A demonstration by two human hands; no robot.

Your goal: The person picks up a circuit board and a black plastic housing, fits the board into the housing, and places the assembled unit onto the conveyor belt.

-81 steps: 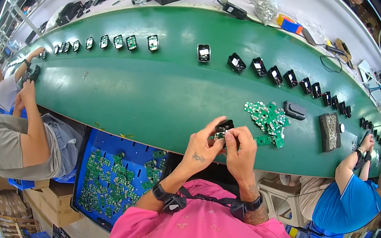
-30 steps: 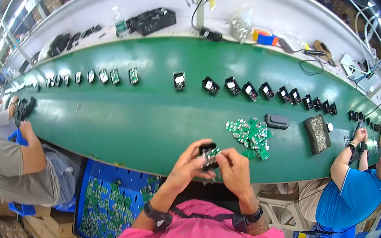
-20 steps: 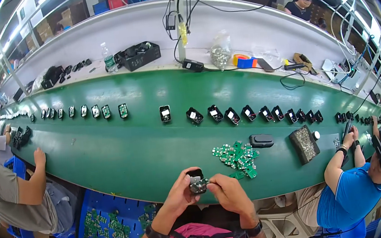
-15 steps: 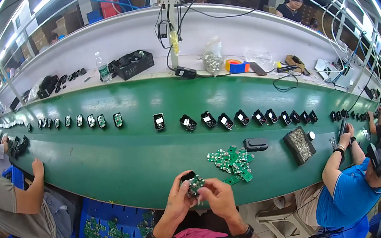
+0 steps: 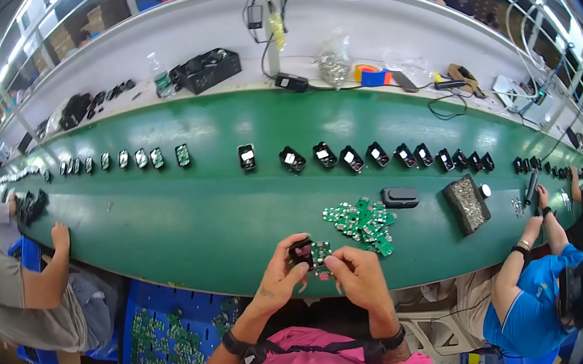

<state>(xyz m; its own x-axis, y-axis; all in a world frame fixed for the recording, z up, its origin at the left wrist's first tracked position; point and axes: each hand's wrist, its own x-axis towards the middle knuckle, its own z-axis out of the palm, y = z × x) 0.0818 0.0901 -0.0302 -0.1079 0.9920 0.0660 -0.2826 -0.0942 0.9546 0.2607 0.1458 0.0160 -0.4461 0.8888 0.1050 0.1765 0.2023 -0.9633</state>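
Left hand (image 5: 279,278): grasping a black plastic housing (image 5: 301,252), thumb at its near end. Right hand (image 5: 361,275): pinching a green circuit board (image 5: 321,252) just right of the housing; whether the two are joined, cannot tell. Handling, as judged: steady the housing, grip the board by its edges, avoid any sharp pull between them. Pose: hands turned inward, thumbs uppermost, above the near edge of the green workbench (image 5: 223,219). Loose circuit boards (image 5: 362,224): heaped right of the hands, toward the near edge. Black case (image 5: 400,197): just beyond the heap. Row of black housings (image 5: 292,158): nearer the far edge. Blue crate (image 5: 152,292): below the near edge, left, holding boards.
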